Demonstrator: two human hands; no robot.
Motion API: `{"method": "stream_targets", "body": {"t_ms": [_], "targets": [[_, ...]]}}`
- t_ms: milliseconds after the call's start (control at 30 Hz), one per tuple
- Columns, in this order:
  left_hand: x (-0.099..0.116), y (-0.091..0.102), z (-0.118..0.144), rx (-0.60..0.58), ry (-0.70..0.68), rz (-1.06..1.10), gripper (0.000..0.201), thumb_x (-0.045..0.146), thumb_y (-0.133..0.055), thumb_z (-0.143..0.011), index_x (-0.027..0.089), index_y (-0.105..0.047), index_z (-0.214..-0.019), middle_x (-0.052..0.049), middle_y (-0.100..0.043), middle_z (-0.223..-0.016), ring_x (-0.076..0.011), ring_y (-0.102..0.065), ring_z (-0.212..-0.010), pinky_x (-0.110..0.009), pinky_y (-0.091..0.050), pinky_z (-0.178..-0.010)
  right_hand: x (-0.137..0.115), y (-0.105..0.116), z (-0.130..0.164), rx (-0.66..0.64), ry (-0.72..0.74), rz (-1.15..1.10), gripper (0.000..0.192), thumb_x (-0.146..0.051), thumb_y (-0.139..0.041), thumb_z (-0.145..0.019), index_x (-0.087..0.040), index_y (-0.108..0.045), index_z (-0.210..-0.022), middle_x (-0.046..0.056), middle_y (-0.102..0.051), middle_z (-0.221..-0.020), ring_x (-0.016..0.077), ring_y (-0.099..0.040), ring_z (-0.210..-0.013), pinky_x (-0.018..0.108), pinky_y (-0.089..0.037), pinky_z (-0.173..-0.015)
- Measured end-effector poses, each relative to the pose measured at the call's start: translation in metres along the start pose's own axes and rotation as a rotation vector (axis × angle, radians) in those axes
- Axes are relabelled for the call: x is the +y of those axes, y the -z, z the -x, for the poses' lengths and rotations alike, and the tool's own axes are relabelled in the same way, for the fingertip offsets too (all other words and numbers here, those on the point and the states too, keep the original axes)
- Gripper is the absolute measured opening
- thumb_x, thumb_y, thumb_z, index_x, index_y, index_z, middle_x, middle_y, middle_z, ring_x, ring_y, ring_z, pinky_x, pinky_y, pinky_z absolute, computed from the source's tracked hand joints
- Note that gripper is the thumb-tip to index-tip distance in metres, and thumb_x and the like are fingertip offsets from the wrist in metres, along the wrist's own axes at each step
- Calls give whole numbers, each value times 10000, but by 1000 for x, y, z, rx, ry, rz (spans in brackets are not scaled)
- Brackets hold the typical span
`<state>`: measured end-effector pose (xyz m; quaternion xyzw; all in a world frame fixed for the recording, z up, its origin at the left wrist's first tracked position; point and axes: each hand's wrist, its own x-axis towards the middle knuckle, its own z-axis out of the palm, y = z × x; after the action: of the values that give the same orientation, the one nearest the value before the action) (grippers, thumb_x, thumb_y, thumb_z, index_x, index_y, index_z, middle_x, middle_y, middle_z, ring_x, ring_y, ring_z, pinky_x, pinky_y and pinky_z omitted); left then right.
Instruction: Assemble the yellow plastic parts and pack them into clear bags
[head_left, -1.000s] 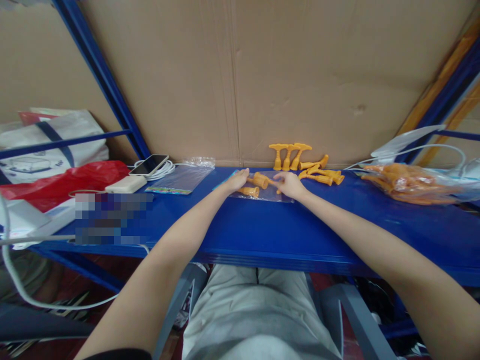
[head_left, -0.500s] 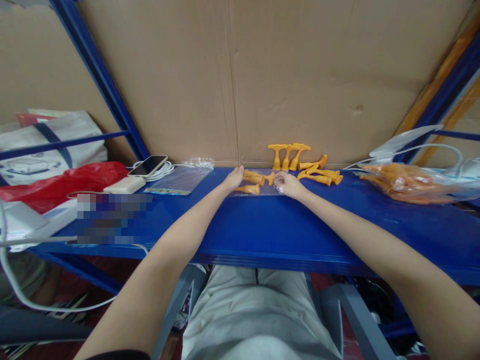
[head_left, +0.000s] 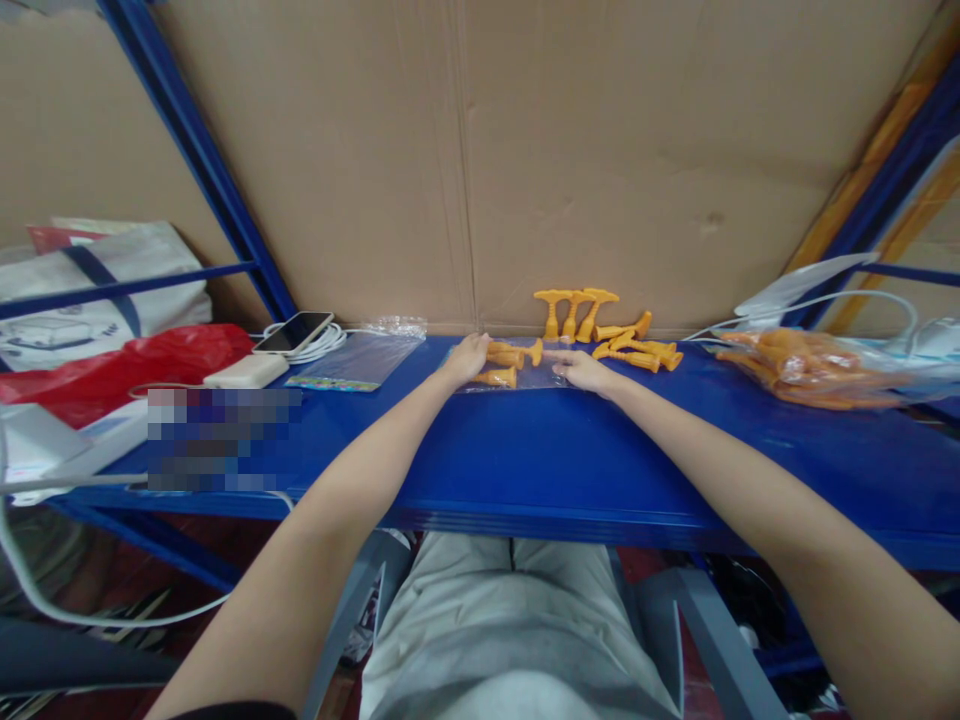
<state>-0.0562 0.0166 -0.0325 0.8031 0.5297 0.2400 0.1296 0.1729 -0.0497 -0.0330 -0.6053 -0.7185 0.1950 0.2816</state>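
A clear plastic bag [head_left: 536,378] lies flat on the blue shelf, with several small orange toy hammers [head_left: 498,378] in it. At the bag's left end my left hand [head_left: 466,362] is closed on the plastic, its fingertips partly hidden. My right hand [head_left: 583,370] rests over the bag's right end, fingers stretched out, the index finger pointing at the nearest hammer head [head_left: 537,352]. Whether that finger touches the hammer I cannot tell. Just behind my right hand, three orange hammers [head_left: 576,315] lean against the cardboard, and several more [head_left: 637,350] lie beside them.
A flat clear bag [head_left: 360,358] with a coloured strip lies left, near a phone [head_left: 294,332] on a coiled white cable. A red plastic bag [head_left: 150,365] is further left. A bag full of orange pieces [head_left: 817,370] sits at right. Cardboard [head_left: 600,150] closes off the back.
My right hand has loosened from a pinch at the bag's right end and its fingers now extend leftward. My left hand stays at the left end.
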Motion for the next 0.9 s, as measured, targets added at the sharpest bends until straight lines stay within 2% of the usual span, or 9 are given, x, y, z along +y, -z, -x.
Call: {"method": "stream_targets", "body": {"t_ms": [67,133,233,367,533,633,767,833,900], "targets": [[7,5,7,-48,29,-124,609,420,-124,-1024,184,-509,-1433,-86,-335,-1609,-285,-224,-1511,-504,-164,-1221,-2,2,0,-14,-10,32,514,-107,-444,-921,-162,-564,-1418,76,-730,-1187,198,-713,-950,374,-551,-911],[13,9,14,-88,35,-213,608,430,-125,-1022,209,-472,-1470,-63,-260,-1639,-303,-122,-1533,-564,-118,-1217,-3,6,-1,18,16,115,474,-114,-443,-927,-156,-614,-1367,84,-721,-1209,206,-708,-981,359,-539,-927],[17,11,20,-110,66,-284,625,420,-80,-1019,226,-395,-1523,-51,-211,-1653,-289,-100,-1537,-573,-133,-1215,-3,22,1,165,10,386,408,-95,-450,-913,-154,-710,-1222,116,-709,-1234,252,-660,-1139,363,-476,-1012],[17,9,20,-112,123,-328,630,420,-63,-1012,242,-327,-1556,-43,-217,-1649,-279,-126,-1533,-569,-178,-1210,4,47,10,324,-154,724,363,-159,-439,-937,-84,-695,-1184,224,-701,-1180,343,-627,-1178,455,-432,-1003],[11,8,15,-120,162,-321,639,434,-70,-1004,241,-309,-1564,-45,-211,-1648,-286,-128,-1532,-566,-187,-1207,17,63,14,239,-380,812,381,-204,-474,-929,-43,-656,-1222,274,-669,-1208,361,-606,-1187,507,-393,-996],[6,9,13,-128,180,-307,642,443,-66,-1002,245,-286,-1571,-47,-208,-1650,-288,-126,-1533,-573,-179,-1206,17,68,12,218,-434,691,381,-253,-430,-963,-63,-703,-1148,241,-720,-1089,335,-657,-1103,474,-431,-978],[0,11,12,-121,185,-292,638,455,-83,-999,259,-306,-1565,-46,-234,-1642,-304,-137,-1530,-597,-181,-1197,16,77,7,197,-357,404,420,-243,-359,-985,-93,-748,-1031,152,-747,-778,245,-729,-788,337,-531,-815],[-1,12,13,-124,185,-279,644,458,-83,-999,248,-302,-1566,-50,-229,-1643,-307,-125,-1531,-601,-172,-1198,20,79,5,203,-243,422,352,-172,-443,-928,-114,-729,-1126,133,-767,-878,238,-732,-807,336,-538,-826],[-1,13,13,-137,184,-267,646,451,-75,-1000,236,-283,-1572,-51,-213,-1647,-306,-114,-1533,-601,-157,-1200,27,77,3,170,-80,514,433,-101,-535,-829,-152,-695,-1229,124,-747,-1114,259,-713,-978,365,-524,-907]]}}
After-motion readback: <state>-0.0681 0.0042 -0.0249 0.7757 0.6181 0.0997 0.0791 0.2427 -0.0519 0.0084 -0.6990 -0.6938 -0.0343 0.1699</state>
